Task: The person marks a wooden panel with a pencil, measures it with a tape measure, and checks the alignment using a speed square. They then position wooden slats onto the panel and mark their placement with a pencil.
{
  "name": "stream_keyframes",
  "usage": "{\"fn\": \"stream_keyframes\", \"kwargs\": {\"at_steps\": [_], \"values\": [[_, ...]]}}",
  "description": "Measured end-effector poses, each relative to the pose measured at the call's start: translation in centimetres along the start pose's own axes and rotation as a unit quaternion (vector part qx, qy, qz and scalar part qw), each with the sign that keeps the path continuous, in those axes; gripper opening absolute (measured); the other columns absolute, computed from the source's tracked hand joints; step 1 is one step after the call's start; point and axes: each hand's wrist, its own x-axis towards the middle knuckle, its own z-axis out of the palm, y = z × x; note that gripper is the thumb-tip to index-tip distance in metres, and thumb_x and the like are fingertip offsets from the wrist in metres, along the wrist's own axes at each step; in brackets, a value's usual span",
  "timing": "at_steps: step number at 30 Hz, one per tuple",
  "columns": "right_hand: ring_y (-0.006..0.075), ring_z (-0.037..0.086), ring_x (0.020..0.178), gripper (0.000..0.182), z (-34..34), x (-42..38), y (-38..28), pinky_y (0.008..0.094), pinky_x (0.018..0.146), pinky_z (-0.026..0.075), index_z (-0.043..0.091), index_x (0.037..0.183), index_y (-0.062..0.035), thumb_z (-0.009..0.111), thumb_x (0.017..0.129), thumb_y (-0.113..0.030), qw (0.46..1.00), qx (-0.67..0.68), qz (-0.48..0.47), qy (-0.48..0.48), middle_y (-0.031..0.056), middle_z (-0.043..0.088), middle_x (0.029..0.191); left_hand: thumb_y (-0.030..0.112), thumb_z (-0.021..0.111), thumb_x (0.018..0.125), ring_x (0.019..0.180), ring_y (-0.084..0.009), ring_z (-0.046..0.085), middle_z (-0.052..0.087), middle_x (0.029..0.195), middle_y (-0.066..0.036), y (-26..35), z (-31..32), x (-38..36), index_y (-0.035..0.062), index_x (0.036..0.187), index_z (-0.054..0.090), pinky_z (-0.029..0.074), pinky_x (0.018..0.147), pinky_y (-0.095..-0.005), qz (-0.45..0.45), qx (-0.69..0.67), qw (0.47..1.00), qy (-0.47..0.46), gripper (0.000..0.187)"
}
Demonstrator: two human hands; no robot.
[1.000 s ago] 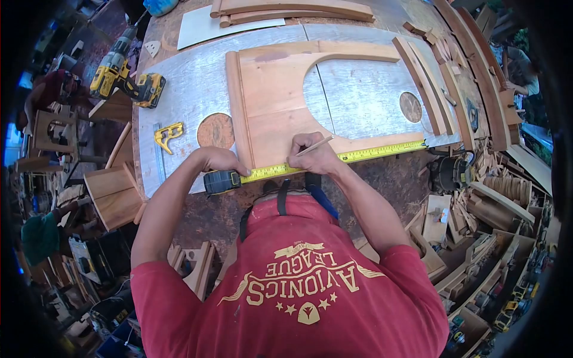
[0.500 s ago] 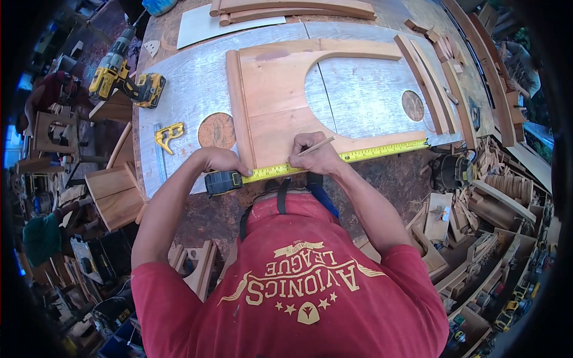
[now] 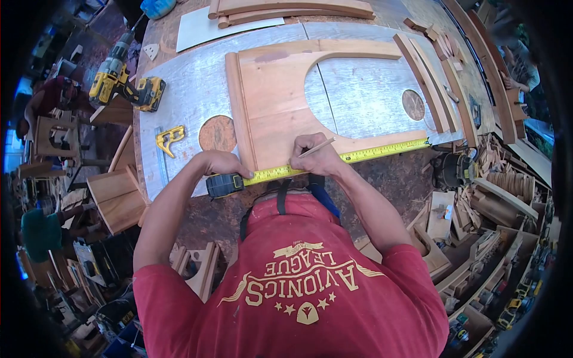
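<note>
A tape measure [image 3: 224, 185] lies along the near edge of a wooden panel [image 3: 271, 89] with a curved cut-out. Its yellow blade [image 3: 382, 151] runs out to the right, ending near the panel's right end. My left hand [image 3: 222, 163] is closed at the panel's near left corner, thumb pressed on the blade beside the case. Held in my right hand [image 3: 315, 156] is a pencil [image 3: 319, 147], its shaft slanting up to the right. That hand rests on the panel's edge over the blade; the pencil's lower tip is hidden by the fingers.
A yellow cordless drill [image 3: 119, 83] and a yellow combination square [image 3: 169, 141] lie left on the workbench [image 3: 179, 71]. Wooden strips [image 3: 421, 83] cross the panel's right end. More curved pieces [image 3: 292, 11] lie at the back. Offcuts [image 3: 507, 185] are piled at right. Other people work at both sides.
Both hands, the tape measure and the pencil stay nearly in place. The view shifts slightly. At the left, a co-worker in green has moved a little.
</note>
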Motion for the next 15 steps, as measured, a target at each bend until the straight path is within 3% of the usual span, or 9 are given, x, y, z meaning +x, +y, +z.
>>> {"fn": "stream_keyframes", "kwargs": {"at_steps": [3,7,9,10,13,14,15], "values": [[0.0102,0.056,0.058,0.018,0.0,0.0,0.3,0.0291,0.053,0.046,0.061,0.065,-0.0024,0.077,0.069,-0.011,1.0,0.007,-0.014,0.001,0.0047,0.063,0.063,0.037,0.069,0.095,0.068,-0.0198,0.073,0.076,0.089,-0.016,-1.1,-0.3,1.0,-0.0083,0.104,0.071,0.059,0.06,-0.034,-0.005,-0.037,0.999,-0.016,0.046],[0.0095,0.059,0.061,0.019,-0.4,0.4,1.2,0.0271,0.054,0.047,0.063,0.066,-0.0036,0.08,0.072,-0.01,0.999,0.038,-0.015,0.03,0.0042,0.065,0.065,0.047,0.071,0.09,0.077,-0.0182,0.07,0.075,0.096,-0.014,-1.5,-0.3,1.3,-0.0077,0.104,0.073,0.055,0.069,-0.0357,0.012,0.056,0.998,0.036,0.057],[0.0105,0.061,0.064,0.017,-1.5,-0.3,0.8,0.0264,0.057,0.048,0.064,0.069,-0.0039,0.079,0.077,-0.006,0.986,0.151,-0.009,0.065,0.005,0.066,0.068,0.053,0.071,0.088,0.084,-0.0188,0.068,0.074,0.098,-0.014,-1.6,-0.2,1.0,-0.008,0.105,0.073,0.053,0.075,-0.0373,0.043,0.099,0.993,0.049,0.063],[0.011,0.062,0.066,0.016,-2.2,-0.7,0.3,0.0261,0.058,0.049,0.064,0.071,-0.0041,0.078,0.079,-0.005,0.975,0.205,-0.008,0.082,0.0054,0.066,0.07,0.041,0.062,0.097,0.084,-0.0193,0.072,0.077,0.09,-0.012,-1.5,0.0,0.7,-0.0048,0.098,0.074,0.054,0.078,-0.035,0.066,0.132,0.987,0.056,0.048],[0.0136,0.062,0.065,0.016,-4.0,-2.8,-1.0,0.0269,0.06,0.05,0.062,0.075,-0.0038,0.073,0.084,0.002,0.911,0.338,-0.149,0.181,0.0075,0.064,0.074,0.042,0.059,0.098,0.091,-0.0207,0.069,0.075,0.09,-0.015,0.3,-0.9,-2.1,-0.0054,0.096,0.072,0.05,0.084,-0.0372,0.166,0.216,0.955,0.113,0.049],[0.0144,0.055,0.06,0.018,-4.9,-3.5,-1.1,0.0316,0.057,0.056,0.057,0.075,-0.003,0.07,0.085,0.006,0.904,0.329,-0.17,0.214,0.0084,0.057,0.075,0.043,0.058,0.098,0.093,-0.0233,0.065,0.072,0.09,-0.019,0.2,-2.1,-1.9,-0.0062,0.094,0.07,0.047,0.088,-0.0381,0.2,0.213,0.95,0.111,0.051],[0.0148,0.057,0.061,0.018,-5.7,-4.3,-1.0,0.0307,0.057,0.054,0.057,0.076,-0.0031,0.07,0.085,0.005,0.9,0.325,-0.17,0.236,0.0086,0.058,0.075,0.043,0.058,0.097,0.091,-0.0242,0.065,0.071,0.09,-0.02,0.8,-3.6,-2.0,-0.006,0.093,0.07,0.047,0.088,-0.0384,0.233,0.239,0.936,0.109,0.05]]}}
